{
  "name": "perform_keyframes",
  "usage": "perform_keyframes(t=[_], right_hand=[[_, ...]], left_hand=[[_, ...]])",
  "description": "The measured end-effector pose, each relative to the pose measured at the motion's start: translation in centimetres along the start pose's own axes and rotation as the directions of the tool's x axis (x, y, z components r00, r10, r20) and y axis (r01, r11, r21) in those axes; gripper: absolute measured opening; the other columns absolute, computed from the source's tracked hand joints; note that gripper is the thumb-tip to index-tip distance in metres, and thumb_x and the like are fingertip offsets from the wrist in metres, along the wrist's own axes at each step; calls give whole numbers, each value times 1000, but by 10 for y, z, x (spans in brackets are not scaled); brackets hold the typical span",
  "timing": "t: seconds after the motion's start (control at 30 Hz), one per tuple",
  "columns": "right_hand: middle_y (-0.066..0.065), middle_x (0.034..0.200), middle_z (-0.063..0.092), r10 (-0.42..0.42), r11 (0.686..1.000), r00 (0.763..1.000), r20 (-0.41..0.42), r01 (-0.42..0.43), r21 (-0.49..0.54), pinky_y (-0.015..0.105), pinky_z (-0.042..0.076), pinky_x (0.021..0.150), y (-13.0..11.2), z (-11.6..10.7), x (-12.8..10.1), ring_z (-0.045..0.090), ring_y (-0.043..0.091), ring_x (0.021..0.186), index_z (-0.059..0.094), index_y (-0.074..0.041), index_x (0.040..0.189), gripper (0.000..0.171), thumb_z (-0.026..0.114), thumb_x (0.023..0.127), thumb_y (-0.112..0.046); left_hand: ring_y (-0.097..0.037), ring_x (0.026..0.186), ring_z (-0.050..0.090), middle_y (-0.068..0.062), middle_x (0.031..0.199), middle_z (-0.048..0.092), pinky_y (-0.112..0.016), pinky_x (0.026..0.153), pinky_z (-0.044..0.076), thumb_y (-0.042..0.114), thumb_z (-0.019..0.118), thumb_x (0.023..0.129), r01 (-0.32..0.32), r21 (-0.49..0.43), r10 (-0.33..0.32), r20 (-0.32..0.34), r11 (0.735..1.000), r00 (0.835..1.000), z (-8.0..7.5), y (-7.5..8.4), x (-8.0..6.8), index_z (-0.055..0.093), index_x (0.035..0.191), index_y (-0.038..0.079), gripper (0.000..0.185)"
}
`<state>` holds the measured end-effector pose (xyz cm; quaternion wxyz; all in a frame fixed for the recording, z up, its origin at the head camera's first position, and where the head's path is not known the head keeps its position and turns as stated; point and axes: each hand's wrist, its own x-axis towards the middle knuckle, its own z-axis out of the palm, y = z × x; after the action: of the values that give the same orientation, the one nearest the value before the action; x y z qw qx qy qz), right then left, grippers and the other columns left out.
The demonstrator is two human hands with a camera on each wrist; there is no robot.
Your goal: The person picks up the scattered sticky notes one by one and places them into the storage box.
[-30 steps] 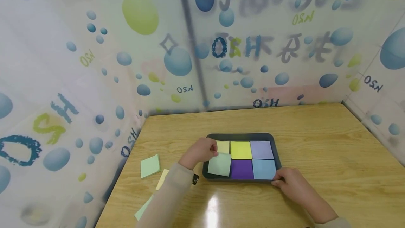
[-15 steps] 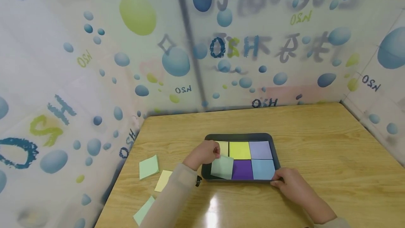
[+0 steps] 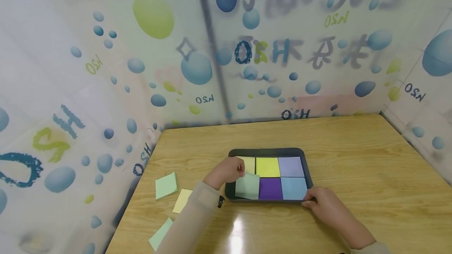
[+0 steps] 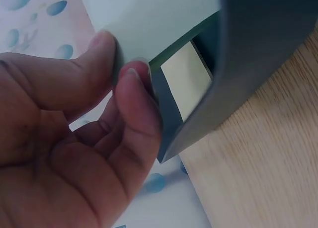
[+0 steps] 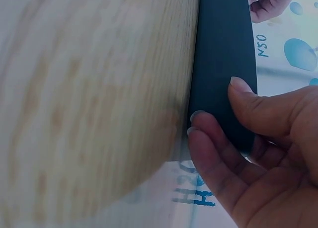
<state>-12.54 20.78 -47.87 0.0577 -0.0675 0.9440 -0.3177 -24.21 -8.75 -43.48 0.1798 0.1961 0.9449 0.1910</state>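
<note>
Overhead, the left hand pinches a pale green square paper note just right of it, above the near-left cell of the dark plastic tray. Close up, thumb and forefinger clamp its thin edge. Meanwhile the right hand grips the tray's smooth rim on the wood-grain desk.

One dark tray; six coloured paper squares in or over it; three loose paper squares on the table; two hands.
</note>
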Motion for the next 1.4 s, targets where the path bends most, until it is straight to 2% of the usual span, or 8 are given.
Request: perform_keyframes(t=[0.17,0.37,0.6,0.8,0.93,1.07,1.23,1.4], right_hand=[[-4,77,64,-12,1000,1000,-5,12,1,26,45,62,1,1,0,52,12,73,70,-15,74,17,78,84,-4],[-4,77,65,-3,1000,1000,-2,3,-1,26,47,63,0,1,0,53,11,74,70,-15,74,17,78,84,-5],[-4,77,65,-9,1000,1000,-7,9,2,26,47,63,2,1,-1,54,11,74,71,-15,74,16,78,84,-4],[-5,77,65,-12,1000,1000,-6,12,0,26,47,63,2,2,0,54,11,74,70,-16,74,17,78,84,-5],[-4,77,65,-9,1000,1000,-6,9,1,26,47,63,2,1,-1,54,11,74,70,-16,74,17,78,84,-5],[-5,76,65,-30,1000,999,-17,30,-2,25,46,62,1,1,-1,53,10,73,70,-15,74,17,78,84,-5],[-4,77,64,-21,1000,1000,-16,21,-4,25,44,61,-1,0,-2,52,11,73,70,-14,74,16,78,84,-5],[-4,77,64,-3,1000,1000,-1,3,0,25,44,62,-3,-1,-2,51,12,73,70,-13,74,16,77,85,-5]], left_hand=[[-14,74,54,-2,89,66,-28,67,47,10,66,96,8,29,-7,-5,1000,1000,3,-2,1,67,88,10,8],[-13,68,51,1,77,60,-25,60,43,6,64,94,31,62,-30,-21,998,999,8,-1,0,66,81,9,13],[-11,56,40,1,64,50,-23,50,35,3,65,87,27,218,-16,-53,976,998,21,8,-4,59,74,8,15],[-11,56,41,1,65,54,-25,50,38,9,73,83,49,302,-18,-105,952,994,29,13,-5,60,72,9,17],[-11,56,43,1,66,58,-25,51,40,13,76,85,73,309,-40,-113,948,993,29,14,-4,62,74,8,18],[-10,56,42,1,66,57,-24,51,40,13,75,86,65,310,-35,-102,949,994,29,13,-4,62,74,9,18],[-10,56,41,1,64,53,-24,51,40,11,73,87,44,269,-21,-86,962,996,28,15,-6,60,74,8,18],[-10,55,40,1,63,51,-23,50,40,10,72,88,51,241,-32,-83,969,996,30,14,-7,59,72,8,20]])
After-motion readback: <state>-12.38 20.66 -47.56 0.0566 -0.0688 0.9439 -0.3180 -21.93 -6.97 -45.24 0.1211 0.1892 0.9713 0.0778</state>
